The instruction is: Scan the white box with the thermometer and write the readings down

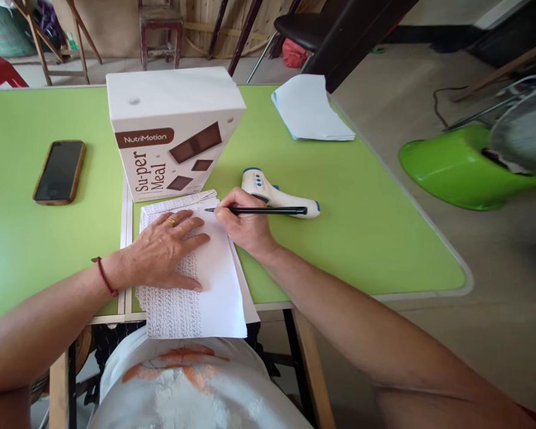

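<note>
Worktop: green, pale-rimmed, seen from above on my feed.
Written sheets: overhang the near edge; script too small for me to read.
Left hand: fingers spread flat on the sheets, gripping nothing.
Right hand: fingers closed around the black pen.
Pen line: roughly along the near edge, tip leftward at the sheets' upper part.
Box: beyond the sheets, toward the far edge; I read "NutriMotion", "Su-per Meal".

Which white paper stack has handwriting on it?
The nearer white paper stack, under the left hand, partly covered in dark script; the farther white paper stack shows none.
</note>
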A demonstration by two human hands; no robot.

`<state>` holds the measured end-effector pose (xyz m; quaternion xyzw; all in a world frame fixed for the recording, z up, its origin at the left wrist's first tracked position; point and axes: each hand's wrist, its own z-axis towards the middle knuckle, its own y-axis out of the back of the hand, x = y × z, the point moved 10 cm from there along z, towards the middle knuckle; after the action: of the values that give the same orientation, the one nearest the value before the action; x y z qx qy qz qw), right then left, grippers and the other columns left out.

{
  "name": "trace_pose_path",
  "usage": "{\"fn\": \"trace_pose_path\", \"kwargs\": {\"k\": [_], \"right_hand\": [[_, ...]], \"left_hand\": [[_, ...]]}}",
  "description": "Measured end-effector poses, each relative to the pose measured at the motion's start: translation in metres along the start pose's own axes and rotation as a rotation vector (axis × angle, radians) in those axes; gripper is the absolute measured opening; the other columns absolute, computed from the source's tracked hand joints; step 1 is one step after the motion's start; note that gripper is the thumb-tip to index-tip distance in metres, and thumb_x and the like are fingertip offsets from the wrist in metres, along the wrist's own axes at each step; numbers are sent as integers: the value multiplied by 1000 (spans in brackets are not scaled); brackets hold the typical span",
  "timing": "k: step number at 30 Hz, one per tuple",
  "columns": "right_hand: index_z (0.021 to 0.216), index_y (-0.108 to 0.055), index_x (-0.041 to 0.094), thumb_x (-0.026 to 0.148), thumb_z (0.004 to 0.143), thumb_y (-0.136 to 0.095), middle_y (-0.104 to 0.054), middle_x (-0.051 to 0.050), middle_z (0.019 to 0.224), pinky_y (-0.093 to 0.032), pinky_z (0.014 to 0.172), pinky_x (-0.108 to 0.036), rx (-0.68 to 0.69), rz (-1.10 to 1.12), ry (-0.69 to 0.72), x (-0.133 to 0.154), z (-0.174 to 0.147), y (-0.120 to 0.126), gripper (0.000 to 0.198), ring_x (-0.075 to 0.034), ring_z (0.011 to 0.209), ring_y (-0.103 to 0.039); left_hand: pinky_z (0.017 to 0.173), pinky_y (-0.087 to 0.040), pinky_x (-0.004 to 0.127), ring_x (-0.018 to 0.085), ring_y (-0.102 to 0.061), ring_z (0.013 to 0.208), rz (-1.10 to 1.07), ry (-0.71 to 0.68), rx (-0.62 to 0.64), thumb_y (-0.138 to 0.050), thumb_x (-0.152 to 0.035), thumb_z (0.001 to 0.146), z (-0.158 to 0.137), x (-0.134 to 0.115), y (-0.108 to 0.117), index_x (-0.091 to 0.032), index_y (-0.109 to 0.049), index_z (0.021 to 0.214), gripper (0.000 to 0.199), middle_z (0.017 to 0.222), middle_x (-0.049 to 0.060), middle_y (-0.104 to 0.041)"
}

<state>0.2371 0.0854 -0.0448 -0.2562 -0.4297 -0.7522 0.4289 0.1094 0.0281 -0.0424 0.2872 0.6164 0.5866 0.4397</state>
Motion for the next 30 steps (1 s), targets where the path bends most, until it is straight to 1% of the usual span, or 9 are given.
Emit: {"fn": "trace_pose_path", "kwargs": {"k": [8,12,15,17,19,22,26,28,30], "right_hand": [[63,-45,25,21,72,-54,-51,5,51,-37,48,-27,11,10,10,2,0,0,14,-12,47,-43],[65,-47,25,20,73,-54,-51,6,52,-39,49,-27,-52,17,5,1,0,6,13,-13,47,-45],[75,-53,25,19,79,-56,-57,5,59,-43,52,-28,-89,57,27,4,0,11,8,-14,51,-51],[85,-58,25,20,84,-56,-64,2,69,-48,57,-30,-74,39,89,11,0,14,6,-16,58,-58],[94,-63,24,20,89,-56,-68,-1,80,-52,65,-32,-33,-62,180,21,-2,16,10,-18,68,-63],[100,-68,21,18,92,-54,-66,-6,89,-54,72,-36,80,-328,274,29,-6,15,17,-22,81,-65],[112,-69,15,7,92,-47,-64,-12,95,-54,75,-40,265,-571,284,25,-12,10,31,-26,89,-63],[115,-68,14,2,91,-43,-63,-13,95,-53,77,-40,317,-633,271,22,-14,6,37,-27,89,-62],[115,-68,12,0,90,-43,-63,-13,94,-53,78,-40,352,-682,259,18,-16,2,38,-27,87,-61]], "left_hand": [[113,-40,61,45,-44,139,-6,-11,-8,-71,-71,80,-2,0,0,-13,-60,135,81,145,22,-54],[114,-40,61,44,-44,139,-12,-3,-3,-72,-71,79,-2,1,0,-13,-60,135,82,145,22,-54],[114,-39,61,44,-44,139,-10,7,18,-74,-69,78,-1,2,-1,-13,-61,134,81,145,22,-54],[115,-39,61,44,-45,139,-9,11,28,-75,-68,78,-1,2,0,-13,-61,134,80,145,22,-54],[114,-39,61,44,-46,139,-14,16,31,-75,-67,77,-1,3,1,-13,-61,135,80,145,21,-54],[114,-39,61,44,-47,137,-23,15,30,-76,-67,77,-2,4,2,-14,-61,134,80,145,21,-54],[110,-43,59,43,-50,134,-12,-7,-6,-76,-65,78,-4,5,5,-13,-63,130,74,140,21,-57],[104,-49,56,41,-57,126,-9,-20,-53,-72,-65,82,-4,6,9,-13,-65,124,68,133,20,-61],[92,-55,49,34,-64,110,-25,-39,-195,-65,-60,89,-5,6,24,-14,-65,114,52,120,17,-66]]}}
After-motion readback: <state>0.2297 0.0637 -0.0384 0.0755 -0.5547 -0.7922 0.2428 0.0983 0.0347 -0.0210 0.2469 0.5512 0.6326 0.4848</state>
